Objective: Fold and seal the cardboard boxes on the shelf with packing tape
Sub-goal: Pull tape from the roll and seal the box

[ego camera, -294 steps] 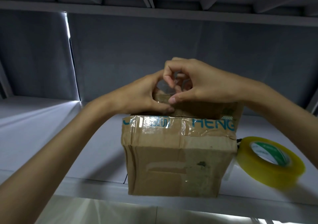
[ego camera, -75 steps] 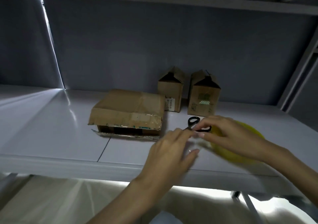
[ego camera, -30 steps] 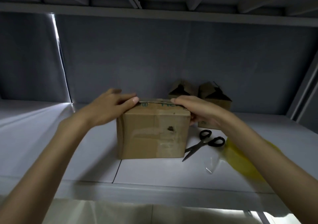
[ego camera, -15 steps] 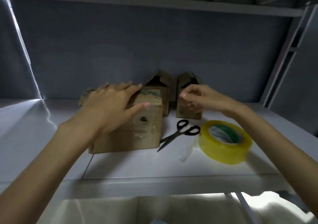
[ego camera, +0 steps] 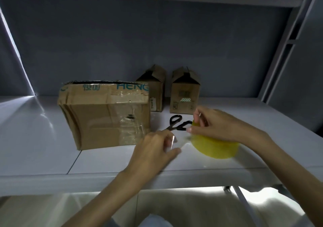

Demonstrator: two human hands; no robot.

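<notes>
A worn cardboard box [ego camera: 104,116] with blue lettering and clear tape over its top edge stands on the white shelf [ego camera: 43,144], left of centre. To its right lies a yellow roll of packing tape [ego camera: 216,146]. My right hand [ego camera: 215,127] grips the roll from above. My left hand [ego camera: 155,150] pinches the clear loose end of the tape [ego camera: 176,142], stretched a short way left from the roll. Both hands are blurred.
Black-handled scissors [ego camera: 178,124] lie between the box and the roll, just behind my hands. Two small cardboard boxes [ego camera: 153,90] [ego camera: 185,94] with raised flaps stand at the back against the grey wall. A shelf upright [ego camera: 286,40] rises at the right.
Both hands have left the big box and come down to the tape roll. My right hand now holds the roll and my left pulls its loose end.
</notes>
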